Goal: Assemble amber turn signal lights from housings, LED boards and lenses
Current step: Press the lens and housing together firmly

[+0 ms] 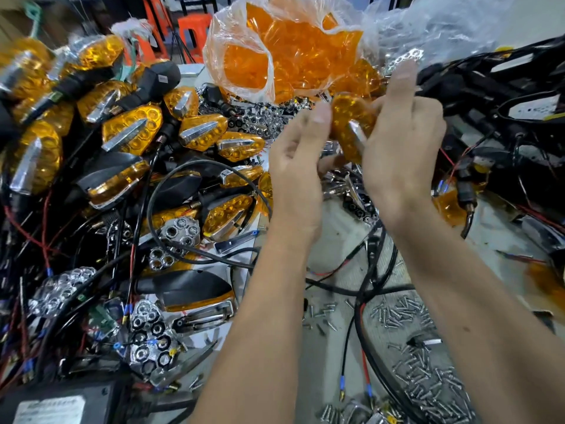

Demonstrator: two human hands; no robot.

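Cluttered workbench [333, 237], orange stools [195, 29] behind

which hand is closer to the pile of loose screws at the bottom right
Right. The right hand is raised over the bench holding an amber lens, with its forearm passing just above the loose screws. The left hand is level with it but further left, across the black cables.

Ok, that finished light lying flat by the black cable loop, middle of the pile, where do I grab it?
Probably pinch the light across its amber long edges, coming from above. It lies lens-up with its chrome end toward you, and the cable loop and other parts crowd its sides, so the top looks like the freest approach.
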